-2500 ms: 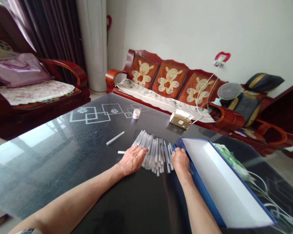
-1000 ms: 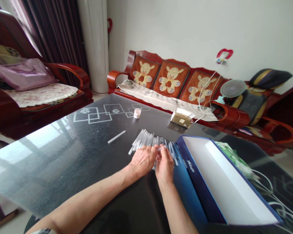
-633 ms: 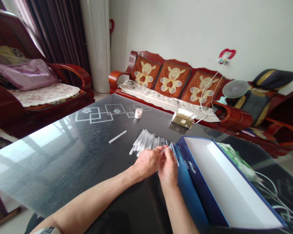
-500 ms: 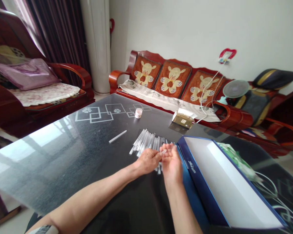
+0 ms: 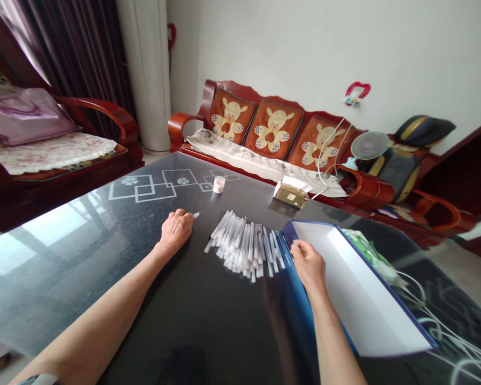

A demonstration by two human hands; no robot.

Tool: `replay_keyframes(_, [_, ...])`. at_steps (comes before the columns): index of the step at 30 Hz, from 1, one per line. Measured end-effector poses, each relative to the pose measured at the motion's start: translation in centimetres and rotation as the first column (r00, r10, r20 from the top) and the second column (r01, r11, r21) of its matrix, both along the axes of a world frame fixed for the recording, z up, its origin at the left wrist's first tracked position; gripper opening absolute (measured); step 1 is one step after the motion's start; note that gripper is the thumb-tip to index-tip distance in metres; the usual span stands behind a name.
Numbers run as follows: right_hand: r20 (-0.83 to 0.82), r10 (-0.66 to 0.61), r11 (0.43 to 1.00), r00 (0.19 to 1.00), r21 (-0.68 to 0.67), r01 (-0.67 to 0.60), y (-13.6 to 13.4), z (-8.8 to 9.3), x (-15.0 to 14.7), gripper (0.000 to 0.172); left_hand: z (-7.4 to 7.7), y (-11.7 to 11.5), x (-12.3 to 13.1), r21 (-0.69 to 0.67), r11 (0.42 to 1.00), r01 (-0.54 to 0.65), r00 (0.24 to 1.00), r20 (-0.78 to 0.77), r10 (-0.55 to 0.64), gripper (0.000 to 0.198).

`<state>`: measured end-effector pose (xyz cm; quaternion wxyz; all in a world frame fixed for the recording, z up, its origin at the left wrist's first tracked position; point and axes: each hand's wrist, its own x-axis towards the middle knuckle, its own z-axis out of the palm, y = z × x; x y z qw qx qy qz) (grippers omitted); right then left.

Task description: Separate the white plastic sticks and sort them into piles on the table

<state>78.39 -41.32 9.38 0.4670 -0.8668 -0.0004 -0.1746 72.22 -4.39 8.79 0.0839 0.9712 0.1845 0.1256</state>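
My left hand [image 5: 177, 230] rests low over the black table, its fingers closed on a translucent pen barrel [image 5: 196, 215]. Only the barrel's tip shows past the knuckles. To its right lies a fanned pile of similar clear and whitish pen barrels [image 5: 240, 243]. Several thin dark sticks, like pen refills [image 5: 284, 247], lie between that pile and the blue box [image 5: 344, 299]. Beside them, at the box's left edge, is my right hand [image 5: 309, 263], fingers pinched together. What sits in that pinch, if anything, I cannot make out.
A small round tub [image 5: 218, 185] stands farther back on the table [image 5: 208, 321]. A tissue box [image 5: 291, 193] is near the far edge. Right of the blue box lie a green-and-white packet [image 5: 371, 254] and white cables [image 5: 436, 321]. A wooden sofa [image 5: 228, 85] stands behind.
My hands, together over the pile before, have parted. The left moved left onto the spot where the lone barrel lay; the right moved right to the box edge. The pile is now uncovered.
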Motion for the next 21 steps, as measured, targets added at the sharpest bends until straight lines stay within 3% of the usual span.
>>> replay_keyframes(3, [-0.02, -0.005, 0.936, 1.0, -0.352, -0.003, 0.0, -0.8, 0.4, 0.025, -0.9, 0.2, 0.0, 0.005, 1.0, 0.027, 0.999, -0.046, -0.027, 0.036])
replay_keyframes(8, [-0.01, -0.058, 0.715, 0.998, -0.699, 0.034, 1.5, -0.8, 0.5, 0.018, -1.1, 0.1, 0.1, 0.025, 0.999, 0.033, 0.999, -0.032, -0.032, 0.034])
replay_keyframes(12, [-0.028, -0.093, 0.624, 0.995, -0.781, 0.036, 2.2, -0.3, 0.9, 0.019, -1.3, 0.2, 0.3, 0.023, 0.999, 0.029, 0.999, -0.018, -0.029, 0.034])
replay_keyframes(21, [-0.046, -0.018, 0.562, 0.999, -0.826, -0.027, 2.9, -0.2, 1.1, 0.021, -1.3, 0.5, 0.2, 0.013, 1.0, 0.024, 0.999, -0.022, -0.023, 0.03])
